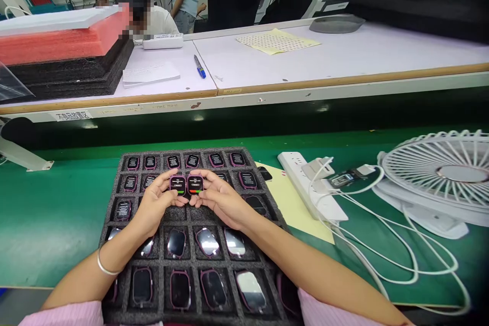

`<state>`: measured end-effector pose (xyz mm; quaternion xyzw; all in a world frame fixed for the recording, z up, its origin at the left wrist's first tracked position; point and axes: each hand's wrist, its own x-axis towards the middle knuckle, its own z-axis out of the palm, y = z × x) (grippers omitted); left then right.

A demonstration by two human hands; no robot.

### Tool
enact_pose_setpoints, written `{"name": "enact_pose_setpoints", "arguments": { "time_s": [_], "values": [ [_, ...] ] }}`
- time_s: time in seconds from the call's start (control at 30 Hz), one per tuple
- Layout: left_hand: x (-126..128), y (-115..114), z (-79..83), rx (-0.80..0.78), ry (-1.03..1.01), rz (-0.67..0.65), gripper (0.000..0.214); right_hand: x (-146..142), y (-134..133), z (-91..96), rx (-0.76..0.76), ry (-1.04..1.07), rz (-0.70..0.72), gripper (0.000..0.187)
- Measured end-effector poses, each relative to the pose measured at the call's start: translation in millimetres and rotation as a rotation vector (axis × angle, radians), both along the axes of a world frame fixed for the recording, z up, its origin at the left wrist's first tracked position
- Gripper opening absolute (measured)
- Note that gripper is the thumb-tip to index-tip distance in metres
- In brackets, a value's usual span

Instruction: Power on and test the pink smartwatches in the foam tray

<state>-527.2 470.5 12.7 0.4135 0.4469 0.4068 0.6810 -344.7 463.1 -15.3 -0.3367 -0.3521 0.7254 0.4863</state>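
Note:
A black foam tray [114, 204] lies on the green belt in front of me, its pockets filled with several small pink-rimmed smartwatch bodies. Those in the far rows have lit screens; the near rows are dark and reflective. My left hand [155, 204] pinches one lit watch body [178, 185] between thumb and fingers. My right hand [219, 198] holds a second lit watch body [195, 184] the same way. The two watches sit side by side, just above the middle of the tray.
A yellow sheet [296, 204] lies right of the tray, then a white power strip [305, 183] with plugs and white cables [382, 260], and a white desk fan [439, 178]. Beyond, a white bench carries foam stacks [64, 56], papers and a pen [199, 66]. People stand behind.

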Motion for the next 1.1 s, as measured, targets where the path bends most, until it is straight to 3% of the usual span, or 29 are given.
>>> {"name": "enact_pose_setpoints", "arguments": {
  "time_s": [0.17, 0.33, 0.73, 1.1],
  "values": [
    [-1.8, 4.8, -4.1, -0.060, -0.007, -0.006, 0.066, 1.2, 1.7, -7.2, -0.086, 0.014, 0.017, 0.044],
    [-3.7, 7.2, -5.4, -0.047, 0.024, -0.021, 0.061, 2.3, 1.6, -4.1, -0.074, -0.076, 0.010, 0.042],
    [-4.3, 8.6, -7.3, 0.037, 0.066, -0.033, 0.045, 1.8, 0.7, -3.0, 0.148, -0.162, -0.022, 0.038],
    [-5.2, 10.9, -12.0, 0.117, 0.127, -0.031, 0.042, 2.9, 3.4, -7.1, 0.205, -0.267, -0.067, 0.034]
  ]
}}
